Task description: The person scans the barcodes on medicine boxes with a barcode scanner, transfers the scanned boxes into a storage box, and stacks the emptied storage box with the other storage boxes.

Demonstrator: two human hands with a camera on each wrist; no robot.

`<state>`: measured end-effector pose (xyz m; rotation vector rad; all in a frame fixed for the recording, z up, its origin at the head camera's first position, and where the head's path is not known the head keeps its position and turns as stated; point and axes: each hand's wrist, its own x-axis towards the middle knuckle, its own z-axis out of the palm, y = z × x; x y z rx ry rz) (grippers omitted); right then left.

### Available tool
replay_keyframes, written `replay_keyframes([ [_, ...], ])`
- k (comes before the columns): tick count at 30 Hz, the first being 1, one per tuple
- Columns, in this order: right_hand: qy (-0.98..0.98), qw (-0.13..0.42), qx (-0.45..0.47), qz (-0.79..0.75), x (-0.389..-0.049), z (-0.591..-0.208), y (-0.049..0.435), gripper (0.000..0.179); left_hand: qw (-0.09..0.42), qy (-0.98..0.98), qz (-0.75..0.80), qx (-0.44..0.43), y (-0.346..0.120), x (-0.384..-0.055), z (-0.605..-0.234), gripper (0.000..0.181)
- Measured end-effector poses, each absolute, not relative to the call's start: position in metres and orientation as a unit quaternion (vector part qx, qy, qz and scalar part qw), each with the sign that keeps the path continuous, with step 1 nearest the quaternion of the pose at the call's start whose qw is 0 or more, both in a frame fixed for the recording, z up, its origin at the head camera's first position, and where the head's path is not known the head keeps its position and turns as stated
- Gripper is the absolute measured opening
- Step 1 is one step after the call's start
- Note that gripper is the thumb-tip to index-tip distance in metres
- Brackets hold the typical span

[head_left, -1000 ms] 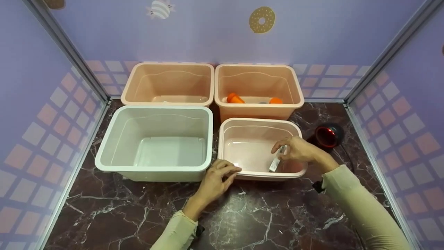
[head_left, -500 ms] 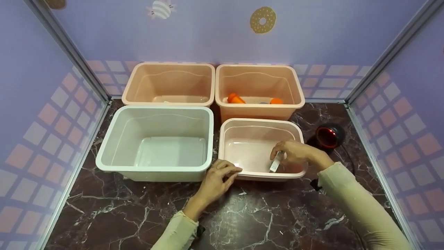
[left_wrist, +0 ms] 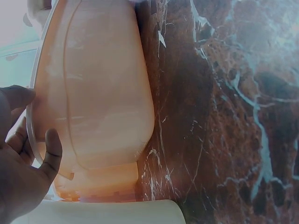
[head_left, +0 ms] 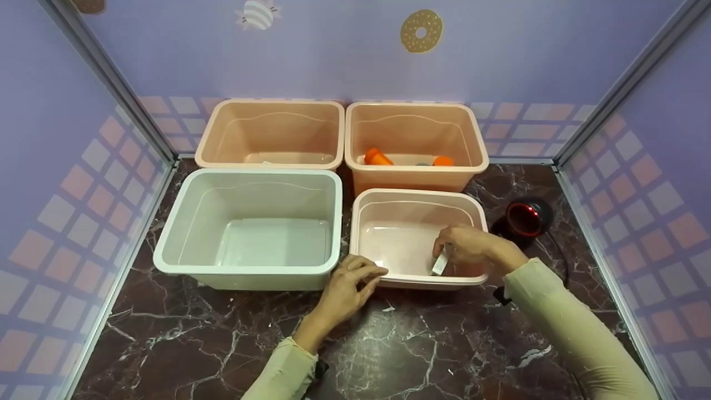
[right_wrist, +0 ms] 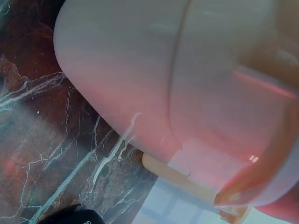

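In the head view, my right hand [head_left: 466,244] reaches into the small pale pink bin [head_left: 389,194] at the front right. Its fingers pinch a small white rectangular piece [head_left: 439,264], held at a slant near the bin's floor; the upper part is hidden by the fingers. My left hand [head_left: 347,283] rests its fingertips on the same bin's front left rim. In the left wrist view, the left hand's fingers touch the rim and the thumb [left_wrist: 52,147] sits outside the wall. The right wrist view shows mostly the bin's outer wall [right_wrist: 126,74], not the held piece.
A pale green bin [head_left: 247,270] stands to the left. Behind are two peach bins: the right one [head_left: 416,169] contains orange items [head_left: 379,158], the left one [head_left: 269,166] a small pale item. A black device with a red glow [head_left: 527,216] and a cable sits at right.
My right hand has moved slightly down and left into the pink bin, covering more of the white piece. My left hand has stayed at the rim.
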<state>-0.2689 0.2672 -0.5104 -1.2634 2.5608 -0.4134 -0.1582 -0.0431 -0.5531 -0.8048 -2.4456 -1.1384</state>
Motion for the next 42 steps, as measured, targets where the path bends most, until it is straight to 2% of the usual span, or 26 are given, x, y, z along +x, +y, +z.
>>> replay_keyframes([
  [11,0.884,0.111,-0.41,-0.197,-0.27,-0.503,0.271,0.03,0.163,-0.86,-0.394,-0.281,-0.043,-0.159,-0.554,0.019],
  [23,0.868,0.094,-0.361,-0.329,-0.271,-0.489,0.275,0.032,0.168,-0.852,-0.406,-0.285,-0.043,-0.159,-0.553,0.018],
  [33,0.87,0.087,-0.274,-0.4,-0.264,-0.48,0.283,0.025,0.17,-0.852,-0.405,-0.284,-0.043,-0.159,-0.554,0.019],
  [42,0.786,0.105,-0.235,-0.562,-0.265,-0.484,0.299,0.026,0.154,-0.855,-0.412,-0.277,-0.042,-0.159,-0.555,0.019],
])
